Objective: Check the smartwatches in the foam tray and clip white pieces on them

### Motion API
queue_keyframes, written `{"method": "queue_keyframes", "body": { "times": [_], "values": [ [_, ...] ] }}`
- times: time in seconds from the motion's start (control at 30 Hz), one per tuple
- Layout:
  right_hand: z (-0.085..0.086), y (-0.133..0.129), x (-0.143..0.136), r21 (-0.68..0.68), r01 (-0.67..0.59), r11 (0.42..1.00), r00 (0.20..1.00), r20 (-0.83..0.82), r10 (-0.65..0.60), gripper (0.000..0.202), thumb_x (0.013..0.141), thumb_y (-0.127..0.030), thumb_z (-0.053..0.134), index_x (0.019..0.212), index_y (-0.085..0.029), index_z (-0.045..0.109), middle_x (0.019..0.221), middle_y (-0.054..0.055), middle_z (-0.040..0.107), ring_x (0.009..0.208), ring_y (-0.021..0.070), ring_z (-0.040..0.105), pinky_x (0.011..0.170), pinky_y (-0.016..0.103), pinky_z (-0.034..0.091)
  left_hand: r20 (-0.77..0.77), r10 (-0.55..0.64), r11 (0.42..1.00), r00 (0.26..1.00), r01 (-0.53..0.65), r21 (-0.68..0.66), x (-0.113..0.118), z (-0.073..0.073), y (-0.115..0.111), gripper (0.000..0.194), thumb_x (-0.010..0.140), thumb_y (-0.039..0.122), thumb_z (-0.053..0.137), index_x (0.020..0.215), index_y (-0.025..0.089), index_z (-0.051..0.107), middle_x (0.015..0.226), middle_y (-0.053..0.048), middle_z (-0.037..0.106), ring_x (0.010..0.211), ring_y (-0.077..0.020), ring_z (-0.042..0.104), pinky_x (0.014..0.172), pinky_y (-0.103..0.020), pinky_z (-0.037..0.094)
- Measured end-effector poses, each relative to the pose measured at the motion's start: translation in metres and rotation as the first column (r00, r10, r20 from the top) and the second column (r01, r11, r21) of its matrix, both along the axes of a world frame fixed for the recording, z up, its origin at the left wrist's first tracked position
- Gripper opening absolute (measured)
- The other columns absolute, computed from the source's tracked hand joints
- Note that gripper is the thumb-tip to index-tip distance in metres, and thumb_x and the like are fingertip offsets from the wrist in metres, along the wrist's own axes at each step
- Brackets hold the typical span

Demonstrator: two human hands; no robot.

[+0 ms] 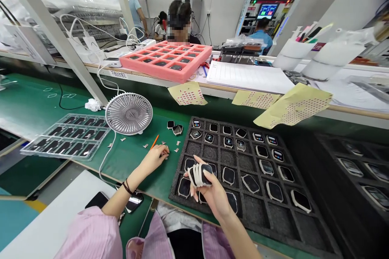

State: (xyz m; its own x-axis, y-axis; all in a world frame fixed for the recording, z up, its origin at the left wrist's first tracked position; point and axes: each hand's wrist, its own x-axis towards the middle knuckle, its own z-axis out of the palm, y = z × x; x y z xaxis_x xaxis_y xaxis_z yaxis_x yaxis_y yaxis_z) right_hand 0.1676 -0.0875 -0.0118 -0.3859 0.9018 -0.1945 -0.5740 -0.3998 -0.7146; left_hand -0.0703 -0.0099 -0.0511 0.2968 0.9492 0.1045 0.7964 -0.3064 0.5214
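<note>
My right hand (219, 199) grips a stack of several smartwatch cases (199, 175) over the near left part of a black foam tray (249, 206). The cases are pressed face to back, with light rims and dark screens. On the green mat left of the tray rests my left hand (155, 158), its fingers curled down and closed; what they hold, if anything, is hidden. Small pale tabs (176, 150) lie scattered around it. An orange pen-like stick (154, 141) lies just beyond that hand. Farther back, a few loose watch cases (177, 129) sit beside the tray.
A white round fan (129, 113) stands left of centre, with a clear plastic tray (68, 135) of dark parts beside it. On the shelf ahead are a pink foam tray (182, 73) and papers (247, 76). Yellow notes (293, 106) hang from its edge. Another person sits opposite.
</note>
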Motion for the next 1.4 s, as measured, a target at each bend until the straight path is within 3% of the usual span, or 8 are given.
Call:
{"method": "queue_keyframes", "body": {
  "times": [0.2,0.33,0.4,0.57,0.7,0.87,1.2,1.4],
  "values": [
    [-0.001,0.002,-0.001,0.032,0.074,0.997,0.997,-0.001,-0.074,0.065,0.086,-0.042,0.054,0.144,-0.021,0.034,0.095,0.009,0.068,0.053,0.0153,0.057,0.047,0.028,0.042,0.043,-0.012,1.0,0.999,0.012,-0.012,0.001,0.008,-0.002,0.007,0.083,0.014,0.047,0.082,0.02,0.05,0.077,-0.002,0.059,0.075,-0.019,0.057,0.07,-0.031,0.048],
    [-0.001,0.002,-0.005,0.049,0.142,0.989,0.99,0.015,-0.143,0.065,0.086,-0.043,0.053,0.144,-0.021,0.031,0.097,0.009,0.068,0.055,0.0161,0.058,0.049,0.029,0.042,0.17,0.029,0.999,0.985,-0.034,0.024,0.019,0.033,-0.013,0.008,0.089,0.022,0.045,0.083,0.02,0.05,0.082,-0.003,0.059,0.079,-0.0183,0.057,0.072,-0.031,0.048],
    [-0.001,0.0,-0.01,0.086,0.209,0.974,0.977,0.023,-0.212,0.066,0.087,-0.042,0.053,0.145,-0.024,0.027,0.101,0.009,0.066,0.061,0.0176,0.06,0.052,0.031,0.045,0.367,0.072,0.995,0.927,-0.091,0.035,0.039,0.049,-0.026,0.009,0.09,0.026,0.047,0.087,0.019,0.053,0.086,-0.003,0.06,0.079,-0.0167,0.058,0.071,-0.029,0.049],
    [-0.008,-0.006,-0.021,0.196,0.377,0.905,0.914,0.08,-0.398,0.073,0.086,-0.046,0.053,0.148,-0.032,0.017,0.117,0.007,0.059,0.094,0.0226,0.061,0.08,0.039,0.05,0.771,0.093,0.983,0.63,-0.18,0.028,0.099,0.072,-0.06,0.013,0.084,0.028,0.063,0.092,0.018,0.06,0.084,-0.003,0.064,0.072,-0.0142,0.062,0.066,-0.025,0.053],
    [-0.019,-0.01,-0.021,0.262,0.465,0.846,0.855,0.115,-0.506,0.078,0.084,-0.047,0.056,0.148,-0.032,0.014,0.133,0.007,0.048,0.118,0.0235,0.051,0.104,0.044,0.037,0.823,0.065,0.99,0.565,-0.143,0.02,0.122,0.072,-0.068,0.009,0.084,0.025,0.065,0.087,0.018,0.068,0.08,-0.003,0.065,0.055,-0.0096,0.057,0.049,-0.021,0.048],
    [-0.022,-0.011,-0.019,0.33,0.475,0.816,0.835,0.126,-0.536,0.082,0.086,-0.049,0.051,0.15,-0.029,0.003,0.134,0.01,0.049,0.12,0.0241,0.051,0.106,0.047,0.035,0.834,0.045,0.984,0.549,-0.17,0.059,0.125,0.072,-0.066,0.007,0.083,0.021,0.065,0.081,0.018,0.071,0.081,-0.004,0.066,0.056,-0.0104,0.058,0.049,-0.022,0.049],
    [-0.021,-0.011,-0.011,0.514,0.427,0.744,0.76,0.241,-0.603,0.079,0.089,-0.042,0.049,0.15,-0.024,0.003,0.135,0.015,0.047,0.127,0.0275,0.045,0.107,0.051,0.031,0.775,-0.068,0.975,0.628,-0.123,0.185,0.126,0.068,-0.066,0.008,0.082,0.018,0.067,0.082,0.021,0.075,0.075,-0.004,0.069,0.07,-0.0154,0.063,0.065,-0.026,0.052],
    [-0.022,-0.01,-0.006,0.54,0.429,0.724,0.734,0.259,-0.628,0.08,0.088,-0.042,0.048,0.15,-0.025,0.001,0.141,0.015,0.04,0.13,0.0298,0.041,0.106,0.053,0.032,0.764,-0.167,0.986,0.623,0.102,0.133,0.119,0.052,-0.07,0.032,0.094,0.035,0.05,0.12,0.027,0.065,0.115,-0.011,0.061,0.11,-0.0228,0.057,0.094,-0.038,0.049]
  ]
}}
